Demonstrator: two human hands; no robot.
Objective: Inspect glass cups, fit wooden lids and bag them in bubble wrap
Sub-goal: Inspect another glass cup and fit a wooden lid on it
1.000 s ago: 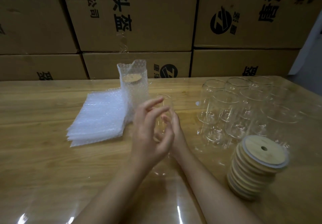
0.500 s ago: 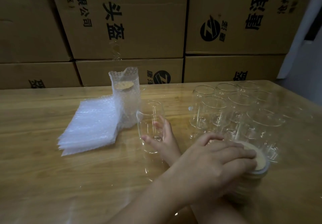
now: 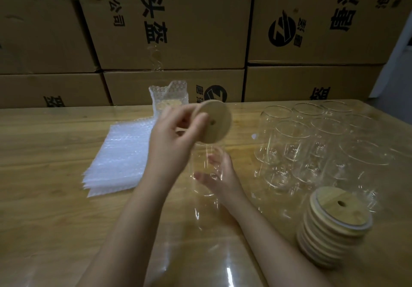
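Note:
My left hand [image 3: 171, 144] pinches a round wooden lid [image 3: 215, 121] with a small hole, tilted in the air just above a clear glass cup [image 3: 198, 159]. My right hand [image 3: 225, 175] grips that cup from behind, upright on the wooden table [image 3: 44, 197]; its fingers show through the glass. A stack of several wooden lids [image 3: 334, 226] stands at the right front. Flat bubble wrap bags [image 3: 118, 155] lie piled at the left.
Several bare glass cups [image 3: 312, 144] stand grouped at the right back of the table. One cup with a lid stands bagged in bubble wrap [image 3: 169, 97] behind my left hand. Stacked cardboard cartons [image 3: 178, 30] wall off the far side.
My left hand went across to the lid stack, took one lid and carried it back left above the cup. My right hand kept its hold on the cup.

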